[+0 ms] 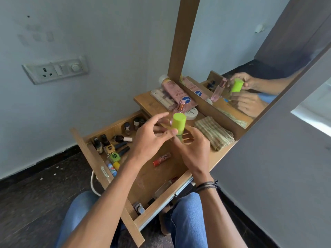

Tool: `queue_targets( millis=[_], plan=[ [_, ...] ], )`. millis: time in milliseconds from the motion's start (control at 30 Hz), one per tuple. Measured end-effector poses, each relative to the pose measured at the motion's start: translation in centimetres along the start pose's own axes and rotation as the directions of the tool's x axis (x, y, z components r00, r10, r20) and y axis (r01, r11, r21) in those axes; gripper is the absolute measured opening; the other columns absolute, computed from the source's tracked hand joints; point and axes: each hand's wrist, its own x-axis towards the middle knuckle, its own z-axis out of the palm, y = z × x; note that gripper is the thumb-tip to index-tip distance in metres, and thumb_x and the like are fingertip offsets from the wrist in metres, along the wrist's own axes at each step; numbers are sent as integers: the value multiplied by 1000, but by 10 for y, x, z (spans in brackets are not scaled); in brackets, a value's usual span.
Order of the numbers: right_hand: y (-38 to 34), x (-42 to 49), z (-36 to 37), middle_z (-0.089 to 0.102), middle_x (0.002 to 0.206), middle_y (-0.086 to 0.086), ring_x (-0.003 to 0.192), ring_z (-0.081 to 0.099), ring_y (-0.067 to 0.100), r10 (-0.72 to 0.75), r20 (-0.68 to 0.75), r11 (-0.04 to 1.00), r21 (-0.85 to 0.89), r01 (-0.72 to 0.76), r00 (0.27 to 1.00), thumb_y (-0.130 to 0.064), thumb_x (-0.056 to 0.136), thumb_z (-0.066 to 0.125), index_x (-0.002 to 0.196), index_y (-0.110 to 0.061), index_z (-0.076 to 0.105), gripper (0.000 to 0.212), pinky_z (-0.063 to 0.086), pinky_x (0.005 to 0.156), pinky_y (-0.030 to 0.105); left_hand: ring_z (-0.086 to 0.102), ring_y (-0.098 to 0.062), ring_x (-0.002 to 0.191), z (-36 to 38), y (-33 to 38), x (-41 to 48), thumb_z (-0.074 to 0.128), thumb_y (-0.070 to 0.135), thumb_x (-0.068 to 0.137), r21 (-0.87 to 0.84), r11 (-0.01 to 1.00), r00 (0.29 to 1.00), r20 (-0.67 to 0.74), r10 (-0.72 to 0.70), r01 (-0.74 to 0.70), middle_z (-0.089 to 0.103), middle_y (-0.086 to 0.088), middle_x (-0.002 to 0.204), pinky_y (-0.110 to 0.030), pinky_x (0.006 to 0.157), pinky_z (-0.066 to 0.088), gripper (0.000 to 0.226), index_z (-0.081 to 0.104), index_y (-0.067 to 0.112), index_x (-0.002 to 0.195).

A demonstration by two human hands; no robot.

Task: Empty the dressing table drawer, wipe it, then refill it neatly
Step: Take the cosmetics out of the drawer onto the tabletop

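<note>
Wooden and pulled wide open, the drawer [143,176] lies under both hands, and it is not empty yet: a group of small nail polish bottles [111,147] stays to the left of the left hand, probably waiting for their turn. The left hand [148,138] is half open, its thumb touching the side of a green-capped bottle [178,125], fingers spread loose. The right hand [192,151] holds this bottle from below, fingers curled around its lower part, so I judge it is being carried out to the tabletop. Just right of the right hand a folded striped cloth [214,133] waits for wiping. The bottle's body is hidden by fingers, and its label cannot be read.
</note>
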Motion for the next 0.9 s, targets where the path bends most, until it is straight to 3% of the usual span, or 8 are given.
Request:
queue_targets(
  millis=[100,167,300,433,533,667,800,900],
  plan=[
    [7,11,-1,68,81,-18,74,64,-3,174,-121,985,18,-173,977,-37,79,82,100,-24,73,27,51,67,14,63,7,103,-5,-16,1,72,36,91,23,1000,1000,-25,-18,18,65,16,120,-8,79,51,48,57,28,136],
    [12,21,0,65,76,-20,71,62,-4,254,-141,966,-17,-259,957,-38,79,82,95,-25,72,22,52,68,21,63,3,100,-10,-31,-2,70,28,93,139,989,996,-77,-45,56,67,11,114,-12,80,53,40,61,25,132],
    [17,38,8,68,93,-8,87,62,12,282,-145,952,-78,-295,948,-40,82,79,107,-19,73,33,44,77,28,60,-9,105,-12,-58,-12,70,24,92,392,911,990,-96,-100,130,63,9,116,-33,88,55,36,64,23,128],
    [15,46,15,70,104,-8,91,65,11,332,-158,939,-35,-342,930,-27,82,81,115,-22,66,36,48,82,29,57,-13,110,-7,-67,-13,71,27,92,452,881,991,-75,-114,136,57,9,127,-30,84,49,35,63,24,126],
    [16,47,18,67,92,-14,81,62,-1,366,-185,928,2,-373,912,-21,80,81,99,-23,63,26,40,70,10,57,-9,96,-1,-68,-13,71,29,92,463,875,989,-46,-138,144,53,10,127,-30,78,50,33,63,26,124],
    [18,46,22,69,91,-9,77,58,1,351,-174,930,-54,-365,920,-17,84,78,86,-19,74,5,40,69,11,58,-14,98,1,-71,-13,72,26,91,520,844,987,5,-158,133,47,8,135,-26,77,49,32,66,23,122],
    [14,42,23,73,98,-4,82,56,5,276,-172,951,-96,-295,946,-11,87,69,92,-16,81,13,34,66,-2,60,-16,99,-3,-69,-12,72,26,92,524,835,980,2,-197,167,44,7,137,-28,81,50,34,66,18,124],
    [5,32,21,71,91,0,77,58,7,119,-285,987,-71,-144,951,-5,87,68,90,-9,79,12,45,70,10,61,-15,104,-8,-69,-11,69,18,94,491,850,977,-6,-214,189,46,8,133,-29,82,50,31,65,17,125]
  ],
)
